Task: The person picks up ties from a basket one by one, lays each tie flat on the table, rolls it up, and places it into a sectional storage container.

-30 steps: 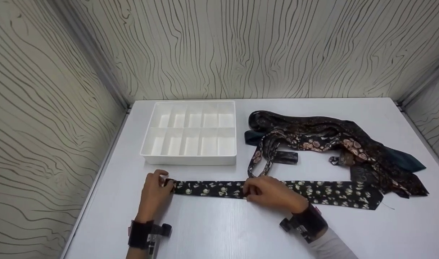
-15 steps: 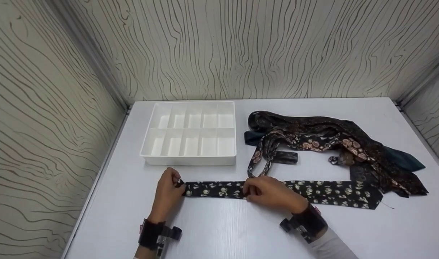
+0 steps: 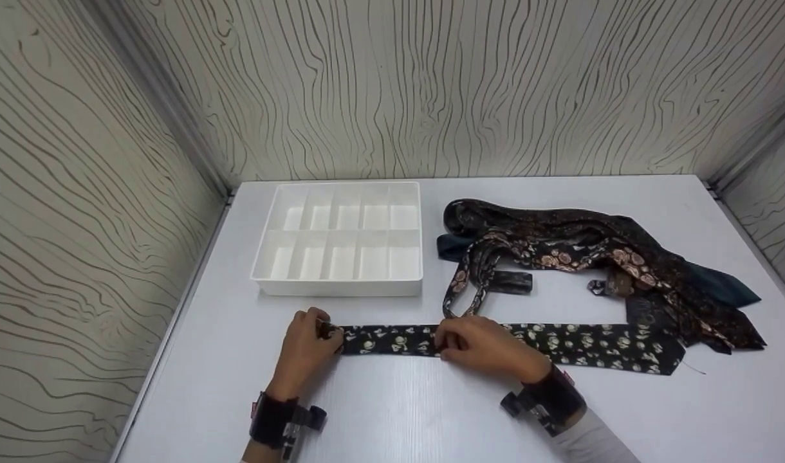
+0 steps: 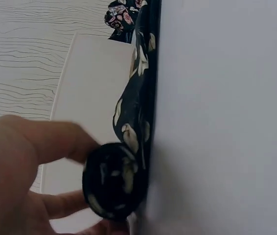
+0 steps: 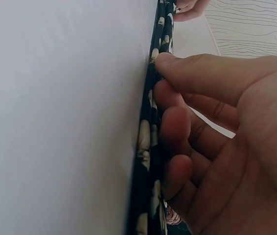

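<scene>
A black necktie with pale floral print (image 3: 579,344) lies lengthwise along the table, its wide pointed end to the right. My left hand (image 3: 305,347) grips its left end, which is wound into a small roll (image 4: 114,181); the left wrist view shows the roll end-on, with thumb and fingers around it. Midway along the tie, my right hand (image 3: 489,347) holds it down on the table with curled fingers. In the right wrist view, the right thumb and fingertips (image 5: 175,125) bear against the tie's layered edge.
Behind the left hand stands a white box divided into compartments (image 3: 336,287), with nothing in them. A heap of dark patterned neckties (image 3: 560,238) lies at the right; one pink-flowered loop (image 3: 460,283) reaches down to the right hand. Patterned walls (image 3: 424,90) enclose the table (image 3: 392,411).
My left hand has moved right along the table with the tie's end, and the flat stretch between the hands is shorter. The right hand has stayed in place.
</scene>
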`<act>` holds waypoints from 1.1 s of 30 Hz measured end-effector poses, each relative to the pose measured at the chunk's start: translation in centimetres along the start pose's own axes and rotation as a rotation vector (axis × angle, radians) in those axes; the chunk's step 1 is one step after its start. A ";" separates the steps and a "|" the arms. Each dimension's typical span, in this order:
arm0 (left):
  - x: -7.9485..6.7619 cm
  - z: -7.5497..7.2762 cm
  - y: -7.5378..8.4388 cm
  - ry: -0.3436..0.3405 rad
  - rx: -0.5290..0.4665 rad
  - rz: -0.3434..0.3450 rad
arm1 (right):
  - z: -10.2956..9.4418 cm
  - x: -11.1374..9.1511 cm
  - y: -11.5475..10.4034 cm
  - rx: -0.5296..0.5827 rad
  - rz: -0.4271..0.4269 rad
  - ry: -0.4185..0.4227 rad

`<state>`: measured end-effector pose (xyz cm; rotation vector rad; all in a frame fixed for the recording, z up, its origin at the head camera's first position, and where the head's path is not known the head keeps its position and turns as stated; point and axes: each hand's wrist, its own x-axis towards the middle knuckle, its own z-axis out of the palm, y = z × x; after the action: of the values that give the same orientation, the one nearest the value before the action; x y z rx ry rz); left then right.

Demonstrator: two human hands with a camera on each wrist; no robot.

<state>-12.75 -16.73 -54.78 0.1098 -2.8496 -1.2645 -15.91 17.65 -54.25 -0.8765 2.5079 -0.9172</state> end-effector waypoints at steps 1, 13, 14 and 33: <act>0.0 0.1 0.2 -0.004 0.007 -0.006 | 0.0 0.0 0.0 0.000 -0.001 0.001; -0.4 1.9 2.0 -0.021 -0.014 0.091 | 0.2 0.0 0.0 -0.016 -0.008 0.009; -0.4 1.9 2.0 -0.020 -0.007 0.091 | 0.2 0.0 -0.1 -0.015 -0.004 0.009; -1.1 2.6 2.1 0.007 -0.010 0.129 | 0.6 0.4 -2.3 -0.118 -0.029 0.068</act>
<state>-11.90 -13.38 -54.96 -0.0689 -2.7921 -1.2506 -14.88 15.70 -53.18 -0.9350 2.6368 -0.8284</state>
